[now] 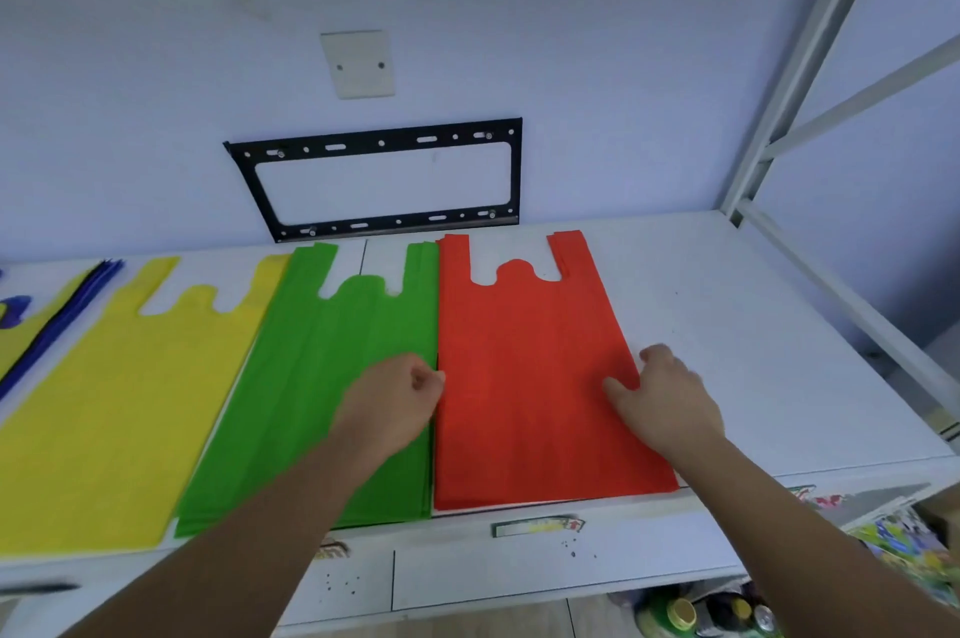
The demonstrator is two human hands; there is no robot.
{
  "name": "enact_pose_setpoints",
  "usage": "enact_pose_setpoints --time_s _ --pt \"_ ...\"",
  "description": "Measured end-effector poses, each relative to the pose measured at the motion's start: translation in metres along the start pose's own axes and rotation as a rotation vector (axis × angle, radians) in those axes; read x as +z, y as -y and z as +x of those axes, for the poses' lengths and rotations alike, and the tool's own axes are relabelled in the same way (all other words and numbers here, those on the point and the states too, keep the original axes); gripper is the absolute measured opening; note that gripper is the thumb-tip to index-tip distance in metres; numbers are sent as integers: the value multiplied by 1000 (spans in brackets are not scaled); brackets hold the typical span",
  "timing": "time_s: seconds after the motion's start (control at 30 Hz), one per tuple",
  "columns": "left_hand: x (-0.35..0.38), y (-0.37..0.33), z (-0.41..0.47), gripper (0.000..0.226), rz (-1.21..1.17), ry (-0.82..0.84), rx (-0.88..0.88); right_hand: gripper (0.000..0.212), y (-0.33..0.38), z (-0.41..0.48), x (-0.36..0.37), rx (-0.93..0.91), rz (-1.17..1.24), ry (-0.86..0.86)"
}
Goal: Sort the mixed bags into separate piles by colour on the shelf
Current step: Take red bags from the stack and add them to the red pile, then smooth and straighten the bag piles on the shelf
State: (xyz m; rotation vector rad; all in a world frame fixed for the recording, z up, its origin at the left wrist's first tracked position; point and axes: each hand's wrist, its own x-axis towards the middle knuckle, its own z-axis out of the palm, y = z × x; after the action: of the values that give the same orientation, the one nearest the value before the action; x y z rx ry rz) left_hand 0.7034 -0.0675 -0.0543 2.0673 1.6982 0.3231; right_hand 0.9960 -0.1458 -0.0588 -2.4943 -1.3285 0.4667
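Flat vest-style bags lie in colour piles on the white shelf [727,325]. From left to right they are a blue pile [62,320], a yellow pile [119,408], a green pile [322,377] and a red pile [519,367]. My left hand [395,403] lies over the green pile's right side, its fingers curled and pinching the red pile's left edge. My right hand [665,393] is at the red pile's right edge, with the thumb on top of the red bags and the fingers beside the edge.
A black metal bracket [374,180] and a blank cover plate [358,64] are on the wall behind. A white rack frame [810,65] rises at the right. Bottles [691,614] and colourful packaging [904,538] sit below the shelf's front right.
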Motion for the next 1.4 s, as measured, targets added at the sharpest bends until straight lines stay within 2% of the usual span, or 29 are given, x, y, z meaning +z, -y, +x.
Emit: enact_pose_setpoints --time_s 0.03,0.1,0.17,0.23,0.3,0.53,0.7,1.0,1.27,1.4 --pt "-2 9 0 37 40 -70 54 61 5 -4 2 -62 -40 -79" --pt "1 30 -1 61 142 -24 137 69 17 -13 10 -228 -75 -121" --pt "8 49 -5 76 298 99 161 72 26 -20 25 -341 -117 -18" --pt "16 62 -6 80 385 167 132 76 29 -25 41 -350 -158 104" --pt "21 66 -3 81 427 172 120 79 29 -28 51 -350 -201 149" --pt "21 64 11 83 439 175 78 80 30 -26 51 -343 -210 145" --pt "12 58 -5 80 314 133 112 80 41 -34 48 -368 -188 128" --pt "-24 85 -75 69 290 72 44 70 113 -64 59 -707 -140 178" --pt "-85 169 -147 63 289 -33 -165 77 205 -117 95 -938 -201 260" --pt "-112 218 -173 61 265 -85 -214 75 254 -154 116 -990 -224 271"
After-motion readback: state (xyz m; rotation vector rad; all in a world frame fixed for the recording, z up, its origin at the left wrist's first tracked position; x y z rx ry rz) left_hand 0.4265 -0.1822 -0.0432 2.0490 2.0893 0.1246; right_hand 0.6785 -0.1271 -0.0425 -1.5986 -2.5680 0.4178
